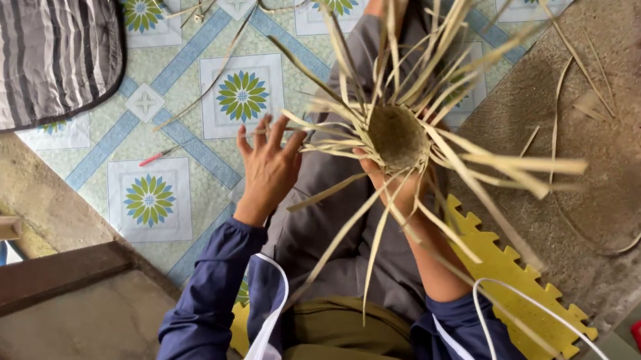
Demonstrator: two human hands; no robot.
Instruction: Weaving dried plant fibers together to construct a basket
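We look down on our 2 bare hands at work on a half-woven basket (pixel 398 136) of pale straw strips, held over our lap. Our right hand (pixel 399 187) sits under the small round woven base, its fingers clamped on it from below, partly hidden by the strips. Our left hand (pixel 268 168) hovers just left of the base, fingers (pixel 262 136) spread apart and touching the tips of a few loose strips (pixel 317 134). As we judge it, only the small base is woven; the many long strips fanning out past our fingers remain unwoven, so most of the walls are left. Farther left of our fingers lies a striped cushion (pixel 33 47) on the tiled floor (pixel 147 201); below the right hand, a yellow foam mat (pixel 519 292).
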